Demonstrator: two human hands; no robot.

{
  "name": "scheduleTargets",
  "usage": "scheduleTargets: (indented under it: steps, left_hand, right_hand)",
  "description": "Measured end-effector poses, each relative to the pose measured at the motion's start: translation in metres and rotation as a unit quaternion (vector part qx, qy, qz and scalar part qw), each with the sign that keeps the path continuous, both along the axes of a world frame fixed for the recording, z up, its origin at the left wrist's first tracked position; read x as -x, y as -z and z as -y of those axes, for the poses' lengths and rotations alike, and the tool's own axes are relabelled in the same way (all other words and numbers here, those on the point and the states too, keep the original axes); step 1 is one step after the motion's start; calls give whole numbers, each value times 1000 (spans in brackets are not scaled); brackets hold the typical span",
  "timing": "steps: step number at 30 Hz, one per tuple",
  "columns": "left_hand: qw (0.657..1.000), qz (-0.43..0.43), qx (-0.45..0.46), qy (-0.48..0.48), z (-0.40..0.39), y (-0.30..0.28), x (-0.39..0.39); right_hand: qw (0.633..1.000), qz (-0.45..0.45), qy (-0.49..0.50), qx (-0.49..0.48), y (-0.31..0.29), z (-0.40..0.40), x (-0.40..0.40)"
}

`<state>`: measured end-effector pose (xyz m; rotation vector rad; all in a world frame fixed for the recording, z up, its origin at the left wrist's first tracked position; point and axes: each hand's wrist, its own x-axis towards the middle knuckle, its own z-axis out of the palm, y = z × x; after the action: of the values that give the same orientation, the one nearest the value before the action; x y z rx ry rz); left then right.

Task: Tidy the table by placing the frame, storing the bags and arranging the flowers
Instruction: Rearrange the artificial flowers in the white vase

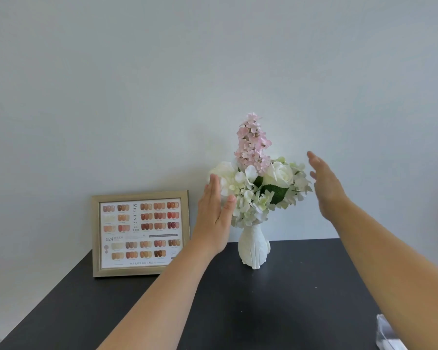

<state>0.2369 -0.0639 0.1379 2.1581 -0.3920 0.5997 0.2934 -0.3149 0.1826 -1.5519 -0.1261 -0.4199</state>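
We see a white vase (pixel 254 246) standing upright on the dark desk (pixel 276 304), close to the pale wall (pixel 213 59). It holds a bunch of flowers (pixel 259 188): white roses and small whitish-green blossoms with a few dark green leaves, and one tall spike of pink blossom (pixel 253 144) rising from the middle. The long axis of that spike runs almost straight up, leaning slightly left at its tip.

Our left hand (pixel 214 215) is raised beside the left side of the bunch, palm turned toward it, fingers (pixel 214 185) straight and together, the thumb spread and touching or nearly touching the white petals; it holds nothing. Our right hand (pixel 325 184) is up on the right side of the bunch, flat and spread wide, apart from the blossoms and also empty.

To the left of the vase, a picture frame (pixel 141 233) with a pale gold border stands upright near the wall, facing us. It shows a chart of nail colour swatches in rows. We can read "MIGEENC" running vertically and "024" lower down; the smaller print is too fine to read.

At the lower right edge, a clear plastic item (pixel 387 334) lies on the desk, partly hidden by the right forearm; we cannot tell what it is.
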Motion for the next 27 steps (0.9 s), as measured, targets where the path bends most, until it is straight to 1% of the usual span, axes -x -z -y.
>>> scheduleTargets:
  steps: [2,3,6,10,16,19,22,25,27]
  left_hand:
    - [1000,8,4,0,5,1,2]
    - [1000,11,9,1,7,2,2]
    - [1000,9,15,5,10,4,4]
    - [1000,8,-5,8,12,4,8]
    - [1000,9,22,-6,3,-1,12]
    - [999,-4,40,-15,-5,7,16]
    - [997,-35,64,-25,-10,13,20]
    - [997,-51,64,-5,-8,14,23]
    - [997,-50,54,10,-7,14,25]
  right_hand:
    - [998,4,-28,59,5,-8,1]
    - [997,5,-38,74,12,-13,3]
    - [997,-4,-52,55,30,-22,7]
    - [998,13,-53,42,38,-22,13]
    - [999,20,0,-32,27,-10,22]
    - [999,27,9,-27,35,-7,28]
    - [1000,17,-5,-16,38,-6,31]
    - [999,0,-34,-2,39,-9,32]
    - [999,0,-36,-3,40,-11,34]
